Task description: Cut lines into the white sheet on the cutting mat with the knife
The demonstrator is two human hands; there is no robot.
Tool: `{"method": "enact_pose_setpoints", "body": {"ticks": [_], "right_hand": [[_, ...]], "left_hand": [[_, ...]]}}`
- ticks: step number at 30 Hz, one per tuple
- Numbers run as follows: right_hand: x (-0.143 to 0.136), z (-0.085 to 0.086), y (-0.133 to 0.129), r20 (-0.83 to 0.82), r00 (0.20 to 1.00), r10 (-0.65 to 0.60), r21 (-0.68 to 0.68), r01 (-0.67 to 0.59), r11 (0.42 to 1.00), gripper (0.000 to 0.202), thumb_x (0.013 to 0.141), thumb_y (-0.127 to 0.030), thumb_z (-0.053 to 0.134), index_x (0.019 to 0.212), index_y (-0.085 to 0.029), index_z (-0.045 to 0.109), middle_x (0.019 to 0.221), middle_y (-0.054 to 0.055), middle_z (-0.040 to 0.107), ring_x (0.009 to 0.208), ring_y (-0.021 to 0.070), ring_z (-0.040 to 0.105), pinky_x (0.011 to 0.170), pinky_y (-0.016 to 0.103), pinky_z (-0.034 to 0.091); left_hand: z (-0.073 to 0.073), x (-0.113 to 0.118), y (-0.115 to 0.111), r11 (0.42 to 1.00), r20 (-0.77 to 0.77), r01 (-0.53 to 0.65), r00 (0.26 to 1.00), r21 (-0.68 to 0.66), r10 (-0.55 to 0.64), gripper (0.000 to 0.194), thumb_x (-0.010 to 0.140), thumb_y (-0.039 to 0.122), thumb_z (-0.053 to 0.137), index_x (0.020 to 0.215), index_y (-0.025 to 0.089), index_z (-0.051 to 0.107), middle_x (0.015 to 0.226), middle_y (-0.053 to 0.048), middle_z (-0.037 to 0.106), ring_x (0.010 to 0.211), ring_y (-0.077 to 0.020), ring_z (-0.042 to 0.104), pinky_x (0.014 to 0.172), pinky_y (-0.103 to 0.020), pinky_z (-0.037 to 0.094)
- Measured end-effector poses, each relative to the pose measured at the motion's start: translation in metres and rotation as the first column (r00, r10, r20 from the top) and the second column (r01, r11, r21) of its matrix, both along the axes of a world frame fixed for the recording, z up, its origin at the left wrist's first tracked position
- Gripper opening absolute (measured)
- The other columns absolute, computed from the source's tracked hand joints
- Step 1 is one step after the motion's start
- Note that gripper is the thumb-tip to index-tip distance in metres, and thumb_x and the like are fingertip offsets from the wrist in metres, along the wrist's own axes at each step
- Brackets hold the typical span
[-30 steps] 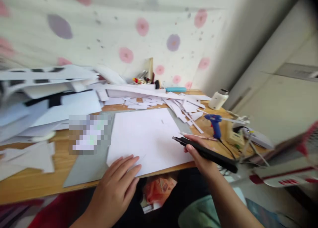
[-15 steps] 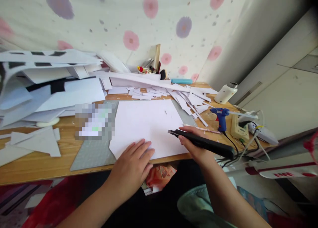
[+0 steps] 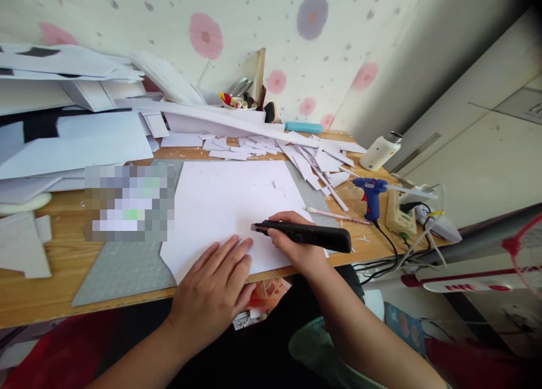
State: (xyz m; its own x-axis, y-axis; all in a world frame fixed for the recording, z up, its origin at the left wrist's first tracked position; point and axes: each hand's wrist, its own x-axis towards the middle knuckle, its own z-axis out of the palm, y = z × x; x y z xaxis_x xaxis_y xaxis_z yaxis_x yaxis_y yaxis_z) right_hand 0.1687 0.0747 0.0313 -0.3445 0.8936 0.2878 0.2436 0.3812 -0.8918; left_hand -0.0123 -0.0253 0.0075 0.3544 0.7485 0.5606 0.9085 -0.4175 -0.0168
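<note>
Wooden desk [image 3: 51, 276]: flat white sheet [image 3: 228, 202], black knife [image 3: 305, 235].

Wall [image 3: 262, 16] across the top of the frame: cream surface printed with pink and purple round flowers and small grey dots. Wooden desk [image 3: 55, 253], light grain, spans the left and centre; its front edge runs along the lower third. At the right of the frame, pale cabinet fronts [image 3: 478, 146] with flat panels, standing at an angle to the desk. Upper right corner falls into dark shadow. Light is soft and even, daylight in tone, brightest on the wall. Lower left, below the desk edge, a red surface [image 3: 63, 349], blurred; what it is cannot be told.
</note>
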Motion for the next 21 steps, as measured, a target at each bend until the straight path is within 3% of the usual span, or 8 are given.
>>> {"method": "enact_pose_setpoints", "body": {"ticks": [5, 21], "right_hand": [[-0.0005, 0.0004, 0.0014, 0.045, 0.999, 0.013, 0.054, -0.016, 0.998, 0.016, 0.081, -0.03, 0.066, 0.095, -0.023, 0.068, 0.09, 0.003, 0.074, 0.082, 0.0184, 0.069, 0.076, 0.031, 0.056], [-0.0009, -0.0001, 0.0023, 0.074, 0.997, 0.038, 0.017, -0.04, 0.999, 0.015, 0.08, -0.027, 0.067, 0.095, -0.023, 0.069, 0.089, 0.002, 0.074, 0.08, 0.0176, 0.068, 0.075, 0.029, 0.054]], "left_hand": [[-0.0004, 0.0002, 0.0011, 1.0, -0.01, -0.001, 1.0, 0.009, 0.001, 0.021, 0.087, 0.025, 0.055, 0.104, 0.016, 0.064, 0.131, -0.008, 0.063, 0.122, -0.0274, 0.058, 0.102, -0.043, 0.04], [0.0009, 0.0004, 0.0016, 1.0, -0.017, -0.013, 1.0, 0.011, 0.013, 0.02, 0.087, 0.026, 0.056, 0.103, 0.016, 0.064, 0.131, -0.007, 0.064, 0.121, -0.0273, 0.058, 0.103, -0.043, 0.04]]}}
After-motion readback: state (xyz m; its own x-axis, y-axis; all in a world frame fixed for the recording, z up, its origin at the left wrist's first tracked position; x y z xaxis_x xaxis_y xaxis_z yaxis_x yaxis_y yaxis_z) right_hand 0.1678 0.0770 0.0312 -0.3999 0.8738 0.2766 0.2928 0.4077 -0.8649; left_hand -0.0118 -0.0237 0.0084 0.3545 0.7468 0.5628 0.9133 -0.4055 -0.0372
